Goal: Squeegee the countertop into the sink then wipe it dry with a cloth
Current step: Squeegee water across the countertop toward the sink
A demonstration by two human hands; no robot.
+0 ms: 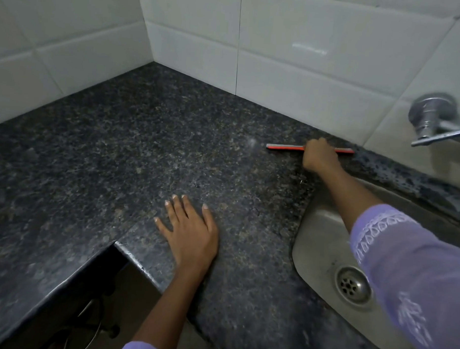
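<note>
Only the head view here, so that's all I've got. The right hand (pixel 319 157) is reached out to the back of the dark speckled worktop (pixel 135 149), fingers clenched around the handle of the squeegee (pixel 285 147). The handle itself is hidden under the fist; you just see the orange and grey blade sticking out either side. The blade sits down on the stone, just beside the tiled wall (pixel 293 79) and running roughly along it, a bit left of the sink (pixel 315 246). The tap (pixel 434 120) hangs over the far right.

The left hand (pixel 188 229) is flat on the worktop near the front edge, fingers spread and released, holding nothing, looks like it's just bracing.

My read: this is the start of a pull from the back wall. To do it well I'd keep the blade pressed evenly so both ends touch, tilt the handle a little toward the pull, and angle the stroke toward the sink rim so the water goes over the lip instead of off the front edge. Overlap each pass. I can't really tell how wet the surface is, the stone is too mottled. No cloth in view, so the drying part isn't started.
</note>
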